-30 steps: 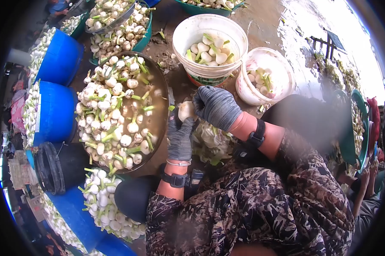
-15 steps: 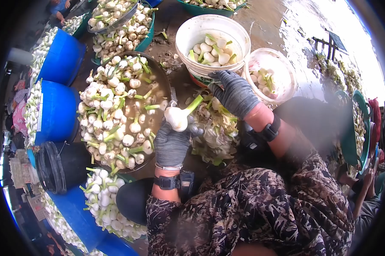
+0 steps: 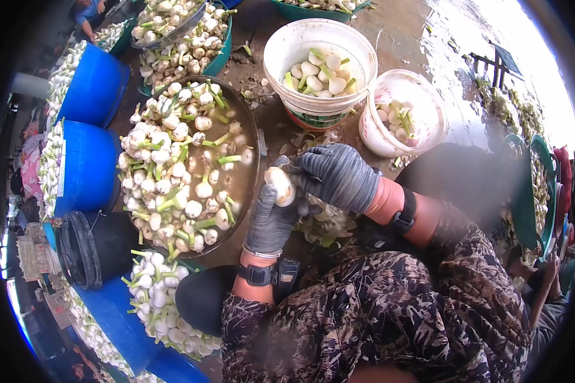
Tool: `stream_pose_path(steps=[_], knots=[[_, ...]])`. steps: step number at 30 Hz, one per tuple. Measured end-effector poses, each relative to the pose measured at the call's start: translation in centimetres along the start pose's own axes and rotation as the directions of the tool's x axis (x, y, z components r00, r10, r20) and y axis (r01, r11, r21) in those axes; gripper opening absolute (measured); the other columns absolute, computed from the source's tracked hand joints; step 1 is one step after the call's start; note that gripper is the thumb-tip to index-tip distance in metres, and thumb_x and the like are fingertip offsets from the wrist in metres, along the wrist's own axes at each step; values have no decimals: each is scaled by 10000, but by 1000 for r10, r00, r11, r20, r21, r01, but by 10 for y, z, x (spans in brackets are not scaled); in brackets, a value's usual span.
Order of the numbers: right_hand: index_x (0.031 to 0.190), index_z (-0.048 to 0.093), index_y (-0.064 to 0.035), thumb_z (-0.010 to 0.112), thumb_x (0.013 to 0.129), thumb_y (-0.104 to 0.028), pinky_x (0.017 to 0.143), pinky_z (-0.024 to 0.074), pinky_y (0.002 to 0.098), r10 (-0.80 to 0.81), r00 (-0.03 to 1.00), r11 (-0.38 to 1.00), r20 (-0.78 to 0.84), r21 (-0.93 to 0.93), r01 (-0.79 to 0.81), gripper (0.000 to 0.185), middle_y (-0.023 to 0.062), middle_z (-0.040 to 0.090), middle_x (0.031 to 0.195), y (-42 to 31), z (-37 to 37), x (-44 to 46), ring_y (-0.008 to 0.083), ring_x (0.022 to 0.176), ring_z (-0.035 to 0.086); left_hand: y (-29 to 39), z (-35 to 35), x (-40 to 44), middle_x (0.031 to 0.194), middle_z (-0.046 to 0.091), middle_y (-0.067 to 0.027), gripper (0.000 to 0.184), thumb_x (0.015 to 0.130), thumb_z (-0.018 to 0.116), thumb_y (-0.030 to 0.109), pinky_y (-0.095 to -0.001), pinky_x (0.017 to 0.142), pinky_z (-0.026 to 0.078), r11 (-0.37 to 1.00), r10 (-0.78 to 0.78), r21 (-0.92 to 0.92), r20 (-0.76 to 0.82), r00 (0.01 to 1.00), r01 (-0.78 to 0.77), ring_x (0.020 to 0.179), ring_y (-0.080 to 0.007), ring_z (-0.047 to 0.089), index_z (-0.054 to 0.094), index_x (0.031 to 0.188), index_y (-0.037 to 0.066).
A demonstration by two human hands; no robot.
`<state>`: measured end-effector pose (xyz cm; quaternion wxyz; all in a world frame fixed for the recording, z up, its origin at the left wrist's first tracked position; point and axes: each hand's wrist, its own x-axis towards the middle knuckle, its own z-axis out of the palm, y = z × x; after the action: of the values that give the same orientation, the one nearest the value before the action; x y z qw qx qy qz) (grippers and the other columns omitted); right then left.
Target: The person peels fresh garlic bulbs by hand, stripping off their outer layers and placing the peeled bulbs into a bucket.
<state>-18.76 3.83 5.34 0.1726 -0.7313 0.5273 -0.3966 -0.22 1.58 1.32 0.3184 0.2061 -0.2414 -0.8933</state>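
Observation:
My left hand (image 3: 271, 220), in a grey knit glove, is closed around a white garlic bulb (image 3: 280, 186). My gloved right hand (image 3: 341, 175) is closed at the bulb's right side, its fingertips pinching there; the bulb's stem is hidden behind those fingers. Left of my hands stands a wide basin (image 3: 257, 143) of brownish water, heaped with garlic bulbs (image 3: 166, 153) on short green stems. Beyond my right hand is a white bucket (image 3: 319, 41) with several cleaner bulbs (image 3: 322, 73) in the bottom. Peeled skins and leaves (image 3: 329, 225) lie below my hands.
A smaller white pail (image 3: 380, 131) with some garlic stands beside the bucket. Blue tubs (image 3: 86, 166) full of garlic and a black bucket (image 3: 86, 249) line the left. A green tub (image 3: 217, 64) sits behind the basin. People are partly visible at the edges.
My right hand has come from the bucket's rim down to the bulb in my left hand. My left hand has shifted slightly right, and the bulb has turned, its green stem now out of sight.

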Motion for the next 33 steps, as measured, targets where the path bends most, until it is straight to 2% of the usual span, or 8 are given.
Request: stream_pose_path(steps=[8,10,11,14,18,24,30,33], knots=[[884,649,-42,687,810,-218,699,528,415,198,979,979,40,43,-200,194,175,668,807,-4,1,3,357,765,652,11,6,2,1175,575,-98,738,840,686,422,-343,797,552,989,-57,137,-22,998,59,983,-200,610,396,1390,25],[900,641,-10,691,825,-214,710,528,394,397,893,902,211,89,-422,223,194,676,837,3,2,5,355,788,659,10,-3,0,1164,566,-82,754,816,715,386,-303,783,542,918,29,396,-98,995,12,973,-171,605,399,1388,10],[923,637,-4,675,862,-155,671,517,326,432,864,848,260,211,-487,167,133,674,772,15,10,2,199,673,624,8,-6,-1,1164,566,-82,754,816,715,386,-303,783,542,918,23,396,-97,995,17,973,-171,605,399,1388,10],[964,638,12,680,866,-233,718,527,364,468,839,742,278,393,-543,267,188,681,819,25,21,-4,305,753,668,18,7,1,1125,570,-61,738,810,721,386,-265,745,531,860,34,509,-9,999,-25,946,-133,596,423,1373,14],[981,652,-4,675,886,-242,773,519,361,280,951,745,128,596,-299,258,160,672,930,9,8,-6,290,857,657,20,10,2,1056,593,-45,688,822,711,415,-230,626,512,959,-77,269,-37,996,85,821,-100,587,467,1339,32],[976,664,-68,691,802,-192,749,496,425,-34,999,999,15,39,33,215,133,609,816,4,-3,-2,337,807,605,18,-2,0,1014,614,-36,713,836,646,519,-261,565,494,921,-87,374,-70,994,107,729,-101,558,473,1339,44],[943,656,-44,666,837,-187,735,509,381,362,929,900,72,232,-369,178,159,638,801,4,10,-1,308,773,631,15,-1,0,1089,603,-32,752,803,686,523,-217,621,477,754,46,657,-25,999,-18,814,-90,561,478,1346,46],[1013,637,-23,663,896,-204,767,502,317,467,827,678,313,474,-563,217,103,663,860,23,8,3,124,781,574,14,5,-1,1000,612,-23,725,801,691,494,-213,604,475,760,69,649,-79,994,-1,754,-81,555,485,1327,39]])
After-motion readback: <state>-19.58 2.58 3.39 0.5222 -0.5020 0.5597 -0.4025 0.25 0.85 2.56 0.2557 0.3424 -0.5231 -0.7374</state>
